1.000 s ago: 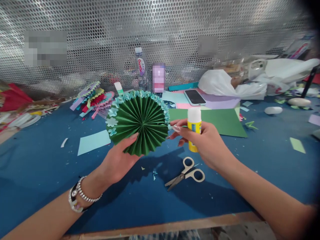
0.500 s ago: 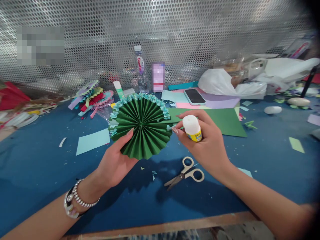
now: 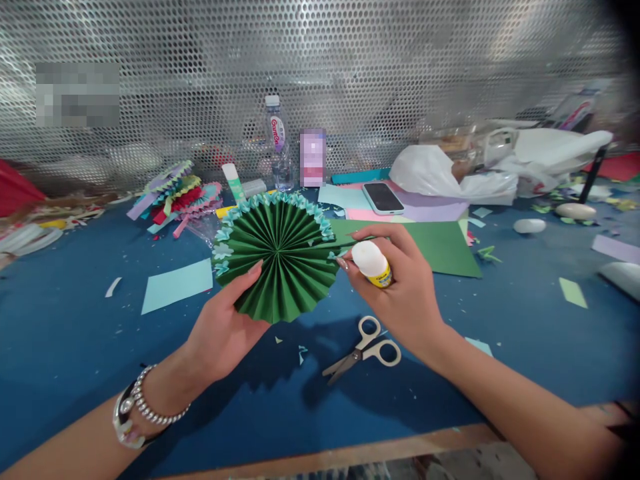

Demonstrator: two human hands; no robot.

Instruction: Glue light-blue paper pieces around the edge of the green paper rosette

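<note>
My left hand grips a round, pleated green paper fan, thumb on its front and fingers beneath. Small light-blue paper flowers line the upper and left part of its rim. A glue stick with a white end and yellow label is tucked in my right hand. The thumb and fingertips of that hand are closed at the fan's right edge, touching a small light-blue paper piece. A thin dark strip runs from these fingers across the fan; I cannot tell what it is. Open scissors lie below.
Green paper, a phone and a light-blue sheet lie on the blue table. Behind stand a water bottle and another glue stick. Colourful pleated pieces are at left, white plastic bags at right.
The whole view has shifted slightly, so everything sits a little further left. Both hands keep their hold, and the right fingertips remain at the fan's right edge.
</note>
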